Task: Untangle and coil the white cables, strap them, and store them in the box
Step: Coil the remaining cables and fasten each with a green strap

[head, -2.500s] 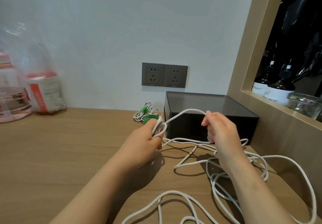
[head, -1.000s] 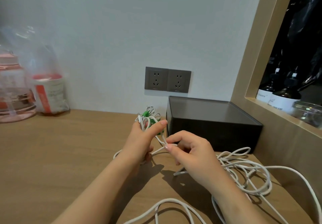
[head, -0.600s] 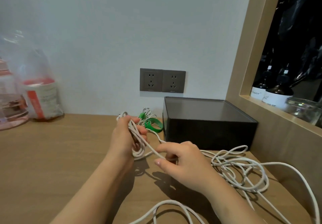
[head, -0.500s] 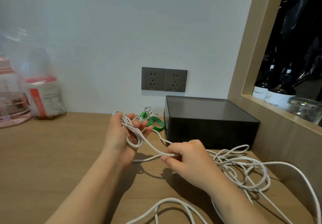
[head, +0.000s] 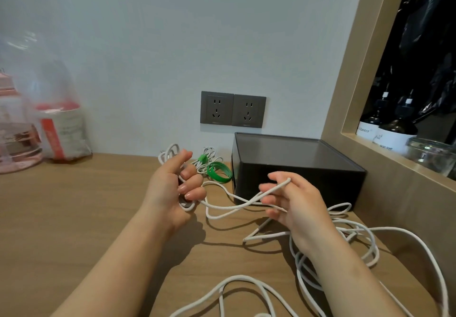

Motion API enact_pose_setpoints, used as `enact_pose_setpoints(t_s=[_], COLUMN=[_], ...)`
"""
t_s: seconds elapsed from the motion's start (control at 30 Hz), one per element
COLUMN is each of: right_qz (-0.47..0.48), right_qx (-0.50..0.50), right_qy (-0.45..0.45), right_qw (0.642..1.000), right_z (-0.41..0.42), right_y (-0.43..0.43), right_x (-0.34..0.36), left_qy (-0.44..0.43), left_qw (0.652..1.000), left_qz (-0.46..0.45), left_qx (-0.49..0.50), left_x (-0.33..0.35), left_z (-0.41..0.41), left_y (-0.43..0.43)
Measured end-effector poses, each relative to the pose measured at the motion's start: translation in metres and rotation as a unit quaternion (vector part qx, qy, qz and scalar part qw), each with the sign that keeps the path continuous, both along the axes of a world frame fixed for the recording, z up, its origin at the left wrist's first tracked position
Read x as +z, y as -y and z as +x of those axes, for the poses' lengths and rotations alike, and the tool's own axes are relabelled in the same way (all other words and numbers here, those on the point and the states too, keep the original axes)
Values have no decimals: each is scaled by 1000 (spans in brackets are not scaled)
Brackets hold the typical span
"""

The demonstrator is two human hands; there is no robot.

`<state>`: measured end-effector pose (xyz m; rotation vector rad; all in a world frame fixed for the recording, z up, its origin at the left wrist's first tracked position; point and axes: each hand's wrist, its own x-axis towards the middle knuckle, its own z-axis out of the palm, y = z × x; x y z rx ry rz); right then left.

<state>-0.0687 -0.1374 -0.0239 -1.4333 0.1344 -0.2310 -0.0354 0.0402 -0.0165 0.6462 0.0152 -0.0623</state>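
White cable (head: 229, 208) between left hand (head: 170, 191) and right hand (head: 296, 205)

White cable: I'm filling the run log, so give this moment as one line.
step: coiling | left hand: grips white cable loops | right hand: holds loose strand | green strap: on desk | box: untouched

The left hand (head: 170, 191) grips white cable (head: 246, 203) coils; right hand (head: 296, 203) holds a strand, fingers (head: 281, 176) curled.

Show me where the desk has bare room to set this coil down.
Bare wood desk lies between the plastic bag and the left hand. Crowded: loose white cable fills the right side up to the black box; green strap beside its corner.
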Motion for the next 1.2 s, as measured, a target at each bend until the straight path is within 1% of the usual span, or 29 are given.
enact_pose_setpoints(t_s=[0.07,0.13,0.2,0.27,0.3,0.33,0.4,0.5,0.57,0.63,0.67,0.73,0.8,0.83,0.87,0.93,1.0,1.07,1.2], right_qz=[79,124,126,115,112,107,90,79,92,84,57,-67,-207,-257,-292,-329,-306,-240,-188], right_qx=[-8,-24,-40,-62,-78,-94,-121,-136,-116,-76,-59,-50,-47,-42,-37,-18,22,59,56], right_qy=[31,78,120,152,164,176,198,216,198,153,127,87,80,78,73,48,9,-21,-5], right_qw=[996,989,984,980,977,974,969,963,969,982,989,993,974,962,953,943,952,969,980], right_z=[-1,-3,-4,-3,-2,-1,-1,0,0,1,1,3,3,4,4,3,2,1,1], right_y=[2,5,6,9,10,12,13,13,13,11,10,5,1,0,0,0,-1,-3,-4], right_x=[3,6,8,8,8,8,7,5,6,6,5,1,-6,-9,-11,-13,-11,-8,-6], left_qy=[-2,-1,10,20,20,19,12,-13,-21,-17,-12,4,22,29,35,44,60,80,97], left_qw=[1000,997,987,964,956,954,959,976,988,993,994,994,994,994,994,994,993,987,975], left_qz=[31,73,160,262,289,298,282,213,145,94,79,63,60,61,63,72,98,140,188], left_qx=[5,-1,-18,-36,-39,-39,-33,-32,-46,-64,-73,-90,-92,-89,-86,-72,-33,18,67], left_x=[0,-1,-4,-9,-11,-11,-10,-7,-7,-8,-8,-9,-9,-8,-8,-7,-8,-7,-8], left_z=[0,-1,-2,-2,-3,-3,-2,-2,-2,-2,-3,-4,-6,-8,-9,-11,-10,-10,-8], left_y=[0,-1,-2,-2,-2,-3,-6,-8,-8,-8,-7,-5,-3,-1,1,4,8,11,15])
